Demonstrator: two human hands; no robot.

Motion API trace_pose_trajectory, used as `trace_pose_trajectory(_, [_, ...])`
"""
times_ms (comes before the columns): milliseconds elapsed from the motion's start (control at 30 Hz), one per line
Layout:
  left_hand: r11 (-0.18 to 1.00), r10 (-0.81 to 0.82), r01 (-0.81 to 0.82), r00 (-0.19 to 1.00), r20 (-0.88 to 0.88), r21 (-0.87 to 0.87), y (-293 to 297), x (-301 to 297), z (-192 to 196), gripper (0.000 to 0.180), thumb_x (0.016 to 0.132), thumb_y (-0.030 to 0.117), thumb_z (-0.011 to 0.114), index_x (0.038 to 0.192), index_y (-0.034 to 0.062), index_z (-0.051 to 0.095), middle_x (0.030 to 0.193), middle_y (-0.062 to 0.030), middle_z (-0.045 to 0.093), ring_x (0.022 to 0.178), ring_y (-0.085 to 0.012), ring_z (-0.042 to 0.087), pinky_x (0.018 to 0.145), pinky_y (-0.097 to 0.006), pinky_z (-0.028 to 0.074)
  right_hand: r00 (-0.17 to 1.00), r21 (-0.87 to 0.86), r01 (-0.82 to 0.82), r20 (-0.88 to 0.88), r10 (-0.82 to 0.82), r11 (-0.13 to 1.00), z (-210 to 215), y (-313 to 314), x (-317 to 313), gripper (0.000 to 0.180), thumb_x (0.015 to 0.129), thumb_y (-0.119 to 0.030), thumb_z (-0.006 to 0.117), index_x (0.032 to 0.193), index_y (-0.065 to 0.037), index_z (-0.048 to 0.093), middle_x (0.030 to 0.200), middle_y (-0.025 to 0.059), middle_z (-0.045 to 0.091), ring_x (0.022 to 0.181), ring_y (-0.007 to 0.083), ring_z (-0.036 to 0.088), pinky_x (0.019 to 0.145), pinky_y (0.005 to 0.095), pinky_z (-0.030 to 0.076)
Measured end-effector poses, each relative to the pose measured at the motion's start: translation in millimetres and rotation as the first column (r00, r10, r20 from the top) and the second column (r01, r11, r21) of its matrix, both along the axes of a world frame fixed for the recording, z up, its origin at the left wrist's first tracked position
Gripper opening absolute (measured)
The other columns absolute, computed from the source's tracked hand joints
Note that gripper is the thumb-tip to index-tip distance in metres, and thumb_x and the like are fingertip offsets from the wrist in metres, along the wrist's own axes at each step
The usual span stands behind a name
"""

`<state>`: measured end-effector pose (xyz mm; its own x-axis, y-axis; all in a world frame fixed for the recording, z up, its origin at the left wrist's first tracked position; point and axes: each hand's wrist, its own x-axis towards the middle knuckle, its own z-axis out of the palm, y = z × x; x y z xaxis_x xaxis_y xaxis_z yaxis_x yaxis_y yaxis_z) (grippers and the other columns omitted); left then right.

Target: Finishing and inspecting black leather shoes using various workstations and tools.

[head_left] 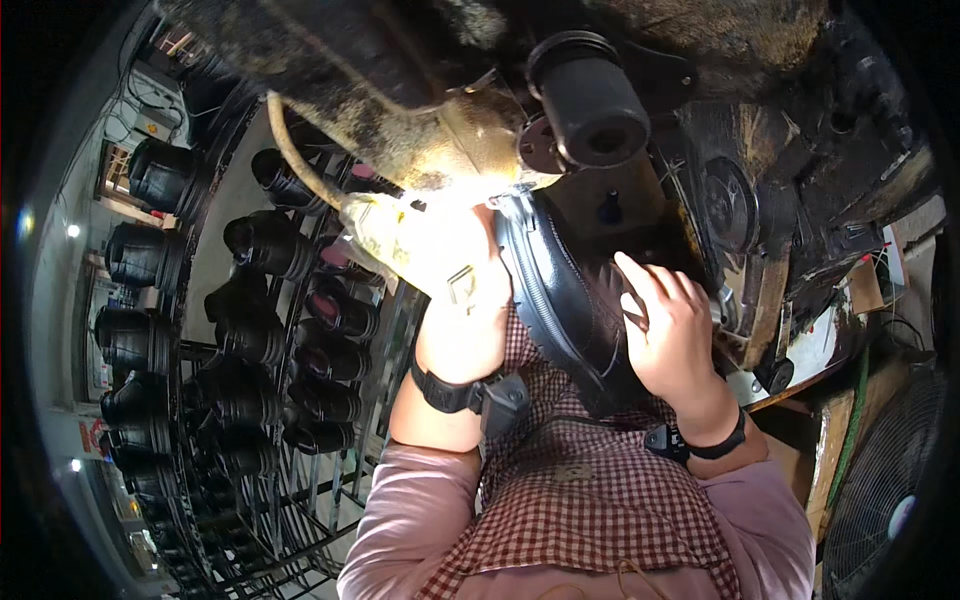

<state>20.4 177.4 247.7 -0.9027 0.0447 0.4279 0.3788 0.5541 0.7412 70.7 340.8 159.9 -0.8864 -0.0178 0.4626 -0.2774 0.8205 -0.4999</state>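
A black leather boot (585, 315) with a side zipper and thick ridged sole slants between my hands, its upper end under a worn machine head (440, 140). My left hand (478, 275) is at the sole side near that end; strong glare and the machine hide its fingers. On the other side is my right hand (672, 330), index finger stretched forward and thumb apart, close against the dark upper. Whether it presses on the leather is hard to tell. A yellowish wrapped lamp (385, 235) on a bent tube (295, 150) overlaps my left hand.
A black cylinder (598, 110) juts from the machine above the boot. Racks of black boots (265, 245) fill the left side. At right are a worn machine body (770, 190), a white board (810, 345) and a fan (890, 500). A checked apron (590, 500) covers my lap.
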Motion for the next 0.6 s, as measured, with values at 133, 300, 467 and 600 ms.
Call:
trace_pose_trajectory(133, [0.923, -0.146, 0.092, 0.982, -0.118, -0.374, -44.8, -0.2, -52.5, 0.046, 0.095, 0.010, 0.041, 0.138, -0.0048, 0.037, 0.134, -0.0229, 0.045, 0.122, -0.0276, 0.047, 0.105, -0.041, 0.035, 0.996, -0.048, -0.065, 0.063, 0.068, 0.997, 16.2, 3.3, 6.2, 0.045, 0.078, -0.008, 0.061, 0.123, -0.008, 0.057, 0.093, 0.0134, 0.062, 0.083, 0.0330, 0.058, 0.076, 0.0426, 0.046])
trace_pose_trajectory(300, [0.450, -0.415, 0.202, 0.910, 0.004, 0.870, -9.7, 21.2, -89.1, 0.085, 0.079, 0.031, 0.061, 0.146, -0.0018, 0.019, 0.147, -0.0176, 0.028, 0.136, -0.0278, 0.030, 0.112, -0.038, 0.025, 0.991, -0.191, -0.090, 0.084, 0.107, 0.978, 10.2, 3.5, -0.6, 0.042, 0.083, -0.005, 0.058, 0.125, -0.008, 0.056, 0.093, 0.0138, 0.063, 0.083, 0.0334, 0.059, 0.076, 0.0426, 0.047])
trace_pose_trajectory(467, [0.591, -0.483, 0.189, 0.862, 0.156, 0.785, -10.2, 72.0, -113.1, 0.102, 0.075, 0.046, 0.063, 0.147, -0.0024, 0.010, 0.141, -0.0194, 0.035, 0.128, -0.0281, 0.042, 0.105, -0.039, 0.036, 0.976, -0.427, -0.125, 0.109, 0.188, 0.896, 17.3, -0.4, -0.3, 0.032, 0.089, -0.003, 0.052, 0.119, -0.003, 0.059, 0.101, 0.0162, 0.065, 0.091, 0.0319, 0.061, 0.083, 0.0385, 0.047])
trace_pose_trajectory(600, [0.622, -0.400, 0.175, 0.909, 0.118, 0.764, -20.4, 57.1, -111.3, 0.088, 0.079, 0.035, 0.056, 0.145, -0.0078, 0.016, 0.136, -0.0215, 0.043, 0.120, -0.0268, 0.050, 0.101, -0.036, 0.040, 0.957, -0.677, -0.199, 0.021, 0.289, 0.709, 14.4, 0.3, 0.4, 0.030, 0.099, -0.010, 0.039, 0.117, 0.001, 0.059, 0.119, 0.0174, 0.060, 0.109, 0.0261, 0.058, 0.097, 0.0336, 0.041])
